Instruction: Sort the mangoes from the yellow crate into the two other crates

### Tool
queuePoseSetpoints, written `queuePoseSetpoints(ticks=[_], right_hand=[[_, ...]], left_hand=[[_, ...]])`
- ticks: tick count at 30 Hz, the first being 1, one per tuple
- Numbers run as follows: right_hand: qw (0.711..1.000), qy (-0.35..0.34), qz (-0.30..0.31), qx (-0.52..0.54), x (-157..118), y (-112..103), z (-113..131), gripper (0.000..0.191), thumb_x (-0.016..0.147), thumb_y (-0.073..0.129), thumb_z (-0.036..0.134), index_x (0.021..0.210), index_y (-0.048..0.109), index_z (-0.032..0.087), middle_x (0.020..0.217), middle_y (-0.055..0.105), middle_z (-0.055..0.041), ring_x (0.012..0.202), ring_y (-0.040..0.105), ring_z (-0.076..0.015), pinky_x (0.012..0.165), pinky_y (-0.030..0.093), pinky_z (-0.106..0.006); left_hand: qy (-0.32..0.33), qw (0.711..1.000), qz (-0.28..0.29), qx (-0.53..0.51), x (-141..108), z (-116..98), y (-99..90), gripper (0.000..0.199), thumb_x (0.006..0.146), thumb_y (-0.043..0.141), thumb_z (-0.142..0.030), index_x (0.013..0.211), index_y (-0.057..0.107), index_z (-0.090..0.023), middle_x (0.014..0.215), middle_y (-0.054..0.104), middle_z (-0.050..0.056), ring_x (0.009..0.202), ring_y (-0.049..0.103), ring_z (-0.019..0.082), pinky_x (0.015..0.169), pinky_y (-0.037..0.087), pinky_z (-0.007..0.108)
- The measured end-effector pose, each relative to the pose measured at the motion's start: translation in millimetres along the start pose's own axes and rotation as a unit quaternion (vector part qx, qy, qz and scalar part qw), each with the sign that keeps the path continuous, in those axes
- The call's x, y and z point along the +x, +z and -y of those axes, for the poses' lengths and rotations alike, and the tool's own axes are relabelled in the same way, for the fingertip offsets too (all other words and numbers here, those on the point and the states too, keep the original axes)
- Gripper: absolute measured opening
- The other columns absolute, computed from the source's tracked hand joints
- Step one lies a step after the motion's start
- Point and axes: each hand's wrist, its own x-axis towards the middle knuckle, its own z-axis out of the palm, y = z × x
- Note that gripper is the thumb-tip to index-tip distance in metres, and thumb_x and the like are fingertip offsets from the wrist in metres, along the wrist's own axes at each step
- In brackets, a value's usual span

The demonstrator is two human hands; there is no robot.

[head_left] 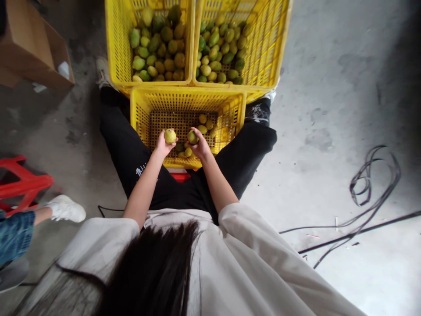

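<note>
Two big yellow crates [267, 57] sit side by side up top, each holding a pile of green and yellow fruit [158, 48], and just below them the near crate [187, 98] lies between the seated person's knees with only a few pieces at its bottom. Over that crate, the left hand [162, 145] is curled round a yellowish fruit [170, 135], and the right hand [199, 147], close beside it, grips a greener fruit [192, 137] in closed fingers.

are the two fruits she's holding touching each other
Apart. The head view shows the left hand's fruit and the right hand's fruit with crate mesh plainly visible between them.
</note>
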Motion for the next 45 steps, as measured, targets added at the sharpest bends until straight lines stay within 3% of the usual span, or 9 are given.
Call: queuePoseSetpoints(ticks=[3, 7, 14, 17, 23, 28, 32, 37, 45], right_hand=[[0.999, 0.006, -0.031, 0.029, -1, 2, 1, 0.018, 0.097, 0.081, 0.024, 0.113, 0.075, 0.031, 0.099, 0.081, 0.0041, 0.085, 0.077, -0.0152, 0.069, 0.063, -0.021], [0.997, 0.013, -0.048, 0.059, -2, 3, 5, 0.018, 0.095, 0.079, 0.020, 0.108, 0.072, 0.030, 0.095, 0.079, 0.0036, 0.092, 0.080, -0.0173, 0.084, 0.069, -0.026], [0.992, -0.002, -0.082, 0.098, -1, 3, 7, 0.019, 0.095, 0.078, 0.015, 0.101, 0.069, 0.031, 0.088, 0.076, 0.0068, 0.085, 0.079, -0.0152, 0.082, 0.072, -0.024], [0.996, 0.005, -0.061, 0.069, -3, 4, 5, 0.018, 0.096, 0.082, 0.017, 0.104, 0.073, 0.031, 0.092, 0.082, 0.0060, 0.091, 0.082, -0.0161, 0.083, 0.072, -0.024], [0.992, 0.062, -0.071, 0.079, -5, 7, 4, 0.011, 0.105, 0.077, 0.023, 0.097, 0.071, 0.028, 0.086, 0.078, 0.0015, 0.091, 0.083, -0.0195, 0.082, 0.076, -0.027], [0.987, 0.052, -0.099, 0.114, 1, 2, 8, 0.013, 0.108, 0.079, 0.034, 0.103, 0.069, 0.027, 0.076, 0.071, 0.0027, 0.076, 0.081, -0.0192, 0.063, 0.072, -0.025], [0.988, 0.043, -0.087, 0.123, 5, -4, 9, 0.018, 0.113, 0.076, 0.040, 0.103, 0.068, 0.026, 0.078, 0.077, 0.0019, 0.073, 0.083, -0.0172, 0.058, 0.064, -0.019], [0.988, 0.043, -0.077, 0.127, 0, 0, 9, 0.015, 0.112, 0.075, 0.029, 0.098, 0.071, 0.026, 0.084, 0.082, -0.0001, 0.090, 0.090, -0.0196, 0.069, 0.071, -0.022], [0.994, 0.034, -0.086, 0.062, 9, -2, 4, 0.025, 0.100, 0.096, 0.032, 0.101, 0.072, 0.029, 0.090, 0.080, 0.0019, 0.102, 0.092, -0.0227, 0.084, 0.081, -0.030]], left_hand=[[0.013, 1.000, 0.003, 0.016, -1, -3, -0.1, 0.026, 0.112, 0.085, -0.052, 0.115, 0.082, -0.026, 0.082, 0.073, 0.000, 0.068, 0.073, 0.015, 0.054, 0.046, 0.023], [0.025, 0.999, 0.011, 0.026, -3, 0, 1.5, 0.036, 0.095, 0.106, -0.038, 0.099, 0.073, -0.026, 0.074, 0.062, -0.005, 0.059, 0.060, 0.009, 0.052, 0.041, 0.019], [0.008, 0.997, 0.040, 0.072, -10, 4, 1.8, 0.006, 0.102, 0.078, -0.017, 0.106, 0.077, -0.022, 0.091, 0.078, 0.000, 0.075, 0.074, 0.013, 0.067, 0.051, 0.022], [0.003, 0.995, 0.065, 0.080, -13, 5, 2.0, 0.008, 0.105, 0.070, -0.015, 0.103, 0.073, -0.022, 0.092, 0.081, 0.000, 0.074, 0.075, 0.013, 0.069, 0.053, 0.022], [0.059, 0.995, 0.055, 0.055, -6, 11, 2.8, 0.024, 0.103, 0.090, -0.017, 0.096, 0.068, -0.023, 0.090, 0.080, -0.002, 0.075, 0.075, 0.010, 0.070, 0.056, 0.019], [0.049, 0.999, 0.004, 0.001, 0, 8, 4.1, 0.024, 0.122, 0.069, -0.024, 0.098, 0.070, -0.023, 0.081, 0.074, -0.003, 0.073, 0.072, 0.009, 0.071, 0.059, 0.017], [0.031, 0.999, 0.004, 0.020, -2, 7, 3.9, 0.026, 0.118, 0.085, -0.044, 0.106, 0.076, -0.023, 0.083, 0.075, -0.001, 0.072, 0.075, 0.012, 0.064, 0.055, 0.018], [0.053, 0.995, 0.041, 0.068, -5, 10, 1.6, 0.041, 0.101, 0.106, -0.048, 0.098, 0.073, -0.023, 0.083, 0.076, -0.002, 0.070, 0.075, 0.012, 0.058, 0.048, 0.018], [0.020, 0.997, 0.039, 0.069, -10, 3, 3.5, 0.022, 0.121, 0.066, -0.029, 0.104, 0.077, -0.023, 0.081, 0.076, 0.000, 0.060, 0.067, 0.011, 0.054, 0.045, 0.020]])
